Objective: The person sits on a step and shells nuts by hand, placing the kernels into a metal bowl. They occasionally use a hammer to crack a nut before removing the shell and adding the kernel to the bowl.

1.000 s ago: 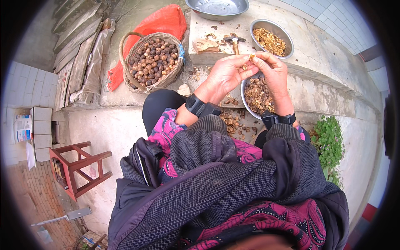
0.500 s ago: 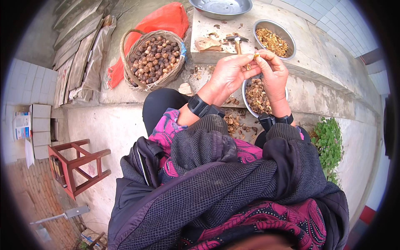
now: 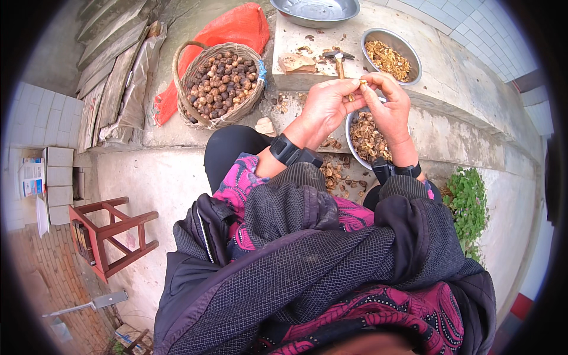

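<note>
Fingertips meet at a small, pale nut piece (image 3: 363, 84), held in the air near the far side of a grey shell bowl (image 3: 349, 140). The thumb and forefinger of the right hand (image 3: 391, 107) are clamped on it. The left hand (image 3: 319, 112), to the left of the bowl, has thumb and fingers drawn together at the same spot, with a second bit (image 3: 351, 97) lodged between them. Dark wristbands (image 3: 287, 151) circle both wrists, the left one above a pink and black patterned cuff (image 3: 236, 182).

Broken brown shells (image 3: 367, 139) fill the bowl, partly hidden by the right hand, and more loose shells (image 3: 334, 175) lie scattered on the ground on its near side. Beyond the bowl, on a concrete ledge (image 3: 449, 97), a wooden-handled hammer (image 3: 340, 68) rests beside a rough stone (image 3: 296, 63). A metal kernel bowl (image 3: 415, 56) heaped with golden kernels (image 3: 387, 58) stands beyond it to the right; a wide metal basin (image 3: 316, 12) sits farther back.

Well to the left of the shell bowl, a wicker basket (image 3: 245, 108) brims with whole brown nuts (image 3: 219, 86), an orange-red mesh sack (image 3: 242, 26) behind it. A leafy green plant (image 3: 467, 204) grows to the bowl's right, nearer the wearer; a reddish wooden stool (image 3: 121, 234) lies far to its left.
</note>
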Demonstrator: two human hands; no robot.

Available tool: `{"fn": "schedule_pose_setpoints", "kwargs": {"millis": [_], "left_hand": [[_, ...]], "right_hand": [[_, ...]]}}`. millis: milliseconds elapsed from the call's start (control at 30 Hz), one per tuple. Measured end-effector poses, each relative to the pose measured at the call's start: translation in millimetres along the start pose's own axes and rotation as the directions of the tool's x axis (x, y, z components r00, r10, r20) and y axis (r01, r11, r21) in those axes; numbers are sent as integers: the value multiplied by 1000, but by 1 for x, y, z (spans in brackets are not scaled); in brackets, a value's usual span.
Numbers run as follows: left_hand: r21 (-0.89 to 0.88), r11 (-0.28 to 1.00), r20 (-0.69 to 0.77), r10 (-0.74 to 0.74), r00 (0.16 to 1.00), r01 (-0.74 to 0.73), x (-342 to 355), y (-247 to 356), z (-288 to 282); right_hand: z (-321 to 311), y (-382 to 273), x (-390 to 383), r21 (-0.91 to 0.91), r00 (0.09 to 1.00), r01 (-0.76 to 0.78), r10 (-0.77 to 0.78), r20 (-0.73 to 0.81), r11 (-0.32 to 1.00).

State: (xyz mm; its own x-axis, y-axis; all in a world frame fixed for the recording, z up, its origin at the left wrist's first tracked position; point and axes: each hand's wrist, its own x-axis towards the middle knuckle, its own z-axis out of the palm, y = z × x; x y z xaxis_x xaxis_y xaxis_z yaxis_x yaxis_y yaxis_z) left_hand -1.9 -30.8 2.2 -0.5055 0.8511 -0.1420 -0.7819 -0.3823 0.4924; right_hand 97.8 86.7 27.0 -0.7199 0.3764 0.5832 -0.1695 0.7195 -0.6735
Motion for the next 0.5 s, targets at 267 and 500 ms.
{"fn": "schedule_pose_setpoints", "kwargs": {"millis": [267,500], "left_hand": [[-5,1000,-12,12,1000,-12,-4,-1,4],[-31,1000,-44,-4,999,3,-5,0,5]], "right_hand": [[12,3,-6,81,993,11,-1,-120,997],[13,1,-6,-11,990,68,-69,-124,998]]}}
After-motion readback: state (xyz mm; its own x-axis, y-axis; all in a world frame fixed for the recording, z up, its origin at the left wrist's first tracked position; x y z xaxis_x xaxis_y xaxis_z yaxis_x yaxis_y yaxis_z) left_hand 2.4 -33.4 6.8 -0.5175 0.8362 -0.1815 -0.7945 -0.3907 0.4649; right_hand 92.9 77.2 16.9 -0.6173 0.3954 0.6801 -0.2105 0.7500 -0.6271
